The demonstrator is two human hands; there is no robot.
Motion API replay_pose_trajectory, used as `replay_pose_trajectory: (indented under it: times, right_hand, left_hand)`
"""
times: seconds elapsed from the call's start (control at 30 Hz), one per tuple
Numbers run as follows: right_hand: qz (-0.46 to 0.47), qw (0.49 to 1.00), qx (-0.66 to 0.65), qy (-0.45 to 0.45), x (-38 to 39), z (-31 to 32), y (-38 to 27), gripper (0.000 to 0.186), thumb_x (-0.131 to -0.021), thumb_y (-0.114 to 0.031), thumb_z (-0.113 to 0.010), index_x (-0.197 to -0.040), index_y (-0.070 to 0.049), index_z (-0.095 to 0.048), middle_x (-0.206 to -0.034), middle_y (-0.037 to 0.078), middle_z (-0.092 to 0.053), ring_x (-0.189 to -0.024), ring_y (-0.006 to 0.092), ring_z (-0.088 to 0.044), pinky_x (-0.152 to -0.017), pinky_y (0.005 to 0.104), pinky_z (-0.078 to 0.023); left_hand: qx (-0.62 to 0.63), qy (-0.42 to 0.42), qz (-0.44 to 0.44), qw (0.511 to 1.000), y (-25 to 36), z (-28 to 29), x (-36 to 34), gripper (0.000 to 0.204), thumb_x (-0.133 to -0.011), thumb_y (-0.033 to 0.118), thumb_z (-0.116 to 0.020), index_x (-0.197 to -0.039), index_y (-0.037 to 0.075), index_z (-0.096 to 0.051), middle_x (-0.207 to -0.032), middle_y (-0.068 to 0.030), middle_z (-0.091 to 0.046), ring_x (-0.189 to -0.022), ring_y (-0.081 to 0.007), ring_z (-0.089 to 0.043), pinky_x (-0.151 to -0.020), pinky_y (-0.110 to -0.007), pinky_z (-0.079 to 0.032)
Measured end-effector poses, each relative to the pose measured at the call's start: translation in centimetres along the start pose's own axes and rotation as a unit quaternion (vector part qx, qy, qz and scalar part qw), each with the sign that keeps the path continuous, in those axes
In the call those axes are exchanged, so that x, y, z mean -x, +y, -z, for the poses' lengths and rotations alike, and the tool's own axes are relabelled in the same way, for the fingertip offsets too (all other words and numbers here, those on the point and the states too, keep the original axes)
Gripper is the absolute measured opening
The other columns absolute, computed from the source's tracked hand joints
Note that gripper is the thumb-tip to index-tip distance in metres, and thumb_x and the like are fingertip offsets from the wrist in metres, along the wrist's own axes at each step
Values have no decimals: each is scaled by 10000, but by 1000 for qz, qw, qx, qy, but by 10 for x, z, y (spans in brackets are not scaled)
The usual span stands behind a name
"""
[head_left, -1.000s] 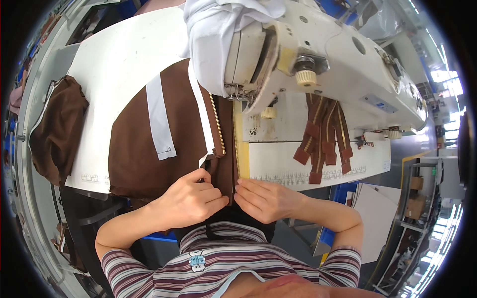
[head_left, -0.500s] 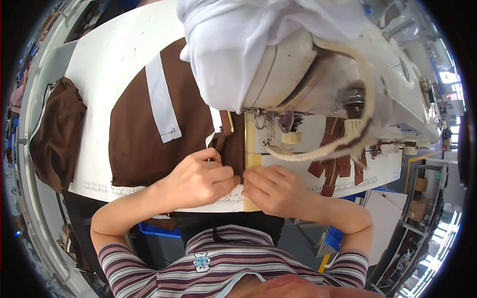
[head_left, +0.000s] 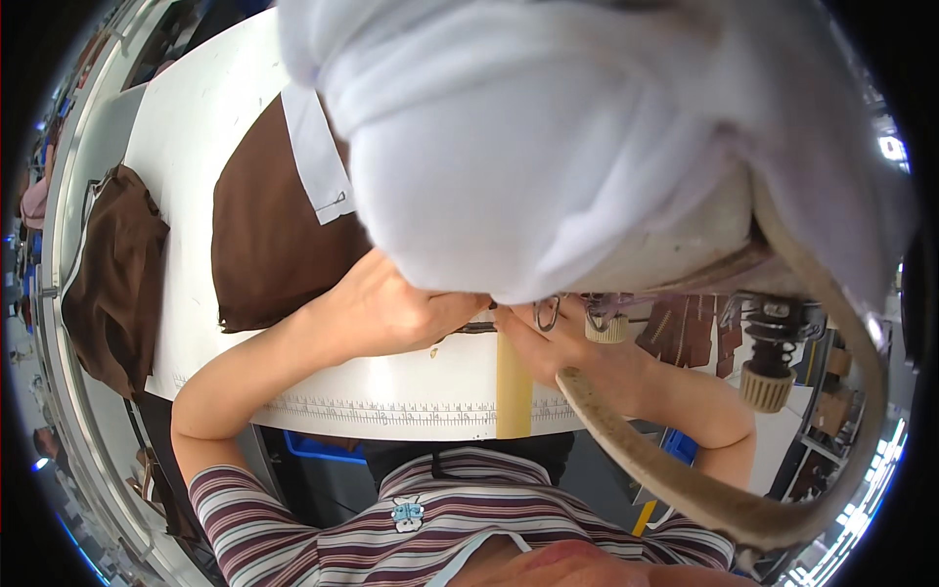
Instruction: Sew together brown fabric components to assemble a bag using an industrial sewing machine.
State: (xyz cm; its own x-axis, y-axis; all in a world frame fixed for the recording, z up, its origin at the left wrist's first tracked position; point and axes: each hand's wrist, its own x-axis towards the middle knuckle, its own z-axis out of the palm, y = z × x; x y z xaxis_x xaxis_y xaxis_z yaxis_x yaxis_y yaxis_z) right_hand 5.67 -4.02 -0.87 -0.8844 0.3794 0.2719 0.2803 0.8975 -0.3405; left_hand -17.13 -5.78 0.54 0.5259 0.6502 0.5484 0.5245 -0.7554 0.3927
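A brown fabric piece (head_left: 269, 230) lies on the white sewing table, with a white strip (head_left: 315, 161) across it. Closed at the fabric's near edge, my left hand (head_left: 396, 308) pinches it just below the machine head. My right hand (head_left: 567, 347) meets the left one there, its fingers bent against the same edge. Some of its fingers are behind the machine's parts. A white cloth (head_left: 489, 147) covers the sewing machine head and hides the fabric's middle, including the zip. Beneath my right hand runs a yellow tape strip (head_left: 514, 401) down the table.
Another brown fabric bundle (head_left: 117, 279) rests at the far left. Brown zip pieces (head_left: 685, 333) lie right of the machine. A curved beige band (head_left: 675, 479) hangs in front of my right forearm. A printed ruler (head_left: 381, 411) follows the table's near edge.
Both hands have moved away from the table's near edge, and the fabric has shifted with them. My head is closer, so the machine looks larger and hides more.
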Motion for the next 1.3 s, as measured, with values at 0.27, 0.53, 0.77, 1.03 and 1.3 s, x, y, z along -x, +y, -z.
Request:
replay_pose_trajectory:
  times: [0.27,0.53,0.77,1.03,1.3]
  right_hand:
    - [-34,996,38,67,-3,-39,32,135,-770,-164,-605,-809,-35,-599,-921,184,-596,-824,284,-568,-664,434,-436]
    - [-179,968,-12,176,-8,-6,20,68,-786,-59,-626,-751,-32,-678,-788,121,-639,-791,280,-597,-703,339,-481]
    - [-175,930,-255,200,-9,-6,35,208,-724,1,-592,-892,-57,-700,-881,87,-661,-797,269,-611,-711,342,-485]
    - [18,971,147,190,-16,-4,27,232,-692,-81,-648,-915,-111,-701,-908,30,-658,-886,210,-584,-802,365,-472]
    - [-29,974,120,192,-21,4,23,205,-680,-76,-648,-884,-82,-665,-900,45,-642,-910,216,-570,-834,370,-452]
  left_hand:
    - [-68,-47,6,997,-27,14,-4,253,-686,117,-765,-929,82,-704,-878,-101,-655,-780,-312,-622,-665,-391,-512]
    - [-71,46,-20,996,-34,-18,13,179,-667,32,-727,-845,54,-718,-867,-69,-656,-830,-270,-613,-717,-366,-527]
    - [-79,1,-24,997,-20,-1,1,190,-666,33,-723,-853,60,-717,-869,-29,-669,-821,-218,-632,-736,-349,-528]
    - [-102,-17,-36,994,-20,-1,2,177,-668,42,-725,-845,48,-713,-853,-39,-662,-789,-209,-633,-703,-332,-528]
    - [-94,26,-45,994,-28,6,-3,145,-708,30,-696,-853,34,-711,-851,-59,-669,-771,-230,-628,-605,-328,-530]
